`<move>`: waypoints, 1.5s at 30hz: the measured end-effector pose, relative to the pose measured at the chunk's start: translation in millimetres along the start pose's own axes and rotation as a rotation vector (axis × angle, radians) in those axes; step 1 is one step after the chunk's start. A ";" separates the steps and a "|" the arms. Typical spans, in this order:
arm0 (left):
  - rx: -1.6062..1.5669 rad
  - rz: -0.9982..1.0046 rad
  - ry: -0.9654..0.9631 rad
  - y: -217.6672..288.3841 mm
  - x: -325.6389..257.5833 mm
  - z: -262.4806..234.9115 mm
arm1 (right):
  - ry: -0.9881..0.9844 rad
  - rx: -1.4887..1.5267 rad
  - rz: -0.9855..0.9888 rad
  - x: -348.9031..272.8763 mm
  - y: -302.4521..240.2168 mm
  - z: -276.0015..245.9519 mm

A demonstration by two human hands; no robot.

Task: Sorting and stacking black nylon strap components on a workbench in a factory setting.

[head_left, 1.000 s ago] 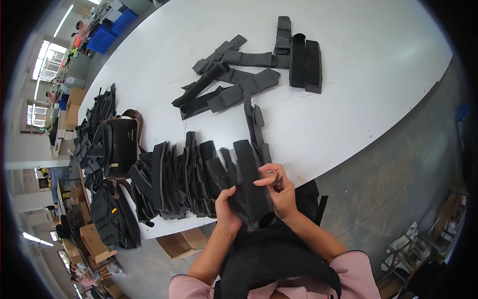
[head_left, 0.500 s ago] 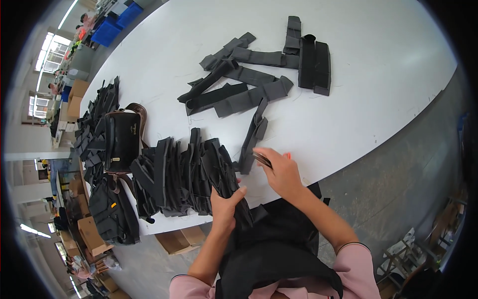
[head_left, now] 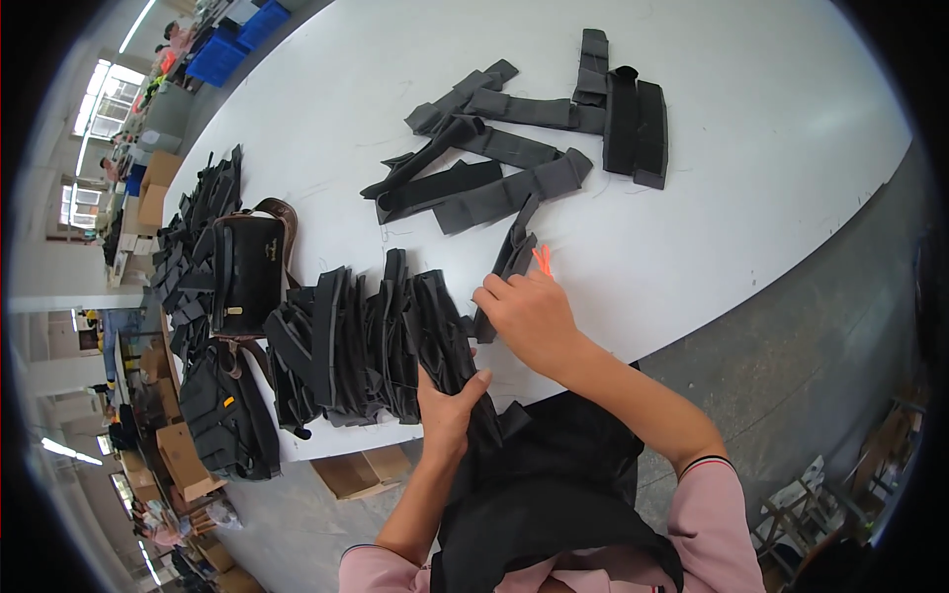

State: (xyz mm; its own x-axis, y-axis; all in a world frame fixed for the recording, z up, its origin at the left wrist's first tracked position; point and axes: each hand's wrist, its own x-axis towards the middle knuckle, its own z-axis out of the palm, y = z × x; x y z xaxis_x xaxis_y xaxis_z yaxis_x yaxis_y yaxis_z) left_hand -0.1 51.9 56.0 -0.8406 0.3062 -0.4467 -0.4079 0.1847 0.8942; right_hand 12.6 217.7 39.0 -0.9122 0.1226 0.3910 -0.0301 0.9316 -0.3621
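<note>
My left hand (head_left: 445, 410) is closed round the right end of a row of black fabric strips (head_left: 440, 316) stacked on edge, thumb on the near side. My right hand (head_left: 531, 321) is closed over the near part of a loose folded black strip (head_left: 516, 247), fingertips against it. A pair of small thread snips is tucked in this hand; only its orange tie (head_left: 542, 260) shows now, and the blades are hidden. Whether the fingers also pinch the strip, I cannot tell. More black strips (head_left: 514, 193) lie spread farther up the table.
The white table (head_left: 751, 168) curves away to the right. At its left stand a black shoulder bag (head_left: 249, 277), a dark backpack (head_left: 229, 415) and a heap of black strips (head_left: 203, 242). An open cardboard box (head_left: 363, 472) sits on the floor below the near edge.
My right hand has moved left and forward onto the loose strip, turning so that the snips' blades no longer show. My left hand keeps its hold on the stacked strips.
</note>
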 end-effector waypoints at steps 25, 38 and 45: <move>-0.039 -0.170 -0.340 18.5 44.7 5.2 | -0.128 0.874 0.405 -64.3 -3.8 -18.2; -0.169 -0.242 -0.108 -16.7 7.6 -22.6 | 0.124 0.560 0.479 -58.5 -12.7 -15.3; -0.128 -0.127 -0.013 -19.1 5.2 -34.0 | -0.104 0.326 0.357 -33.5 -1.8 -5.0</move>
State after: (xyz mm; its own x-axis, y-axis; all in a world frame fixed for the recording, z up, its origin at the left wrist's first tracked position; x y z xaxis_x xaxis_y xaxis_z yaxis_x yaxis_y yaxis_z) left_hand -8.8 18.2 37.7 -0.7749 0.3004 -0.5562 -0.5535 0.1024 0.8265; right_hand 45.2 213.7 30.8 -0.9243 0.3645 0.1135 0.1809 0.6798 -0.7107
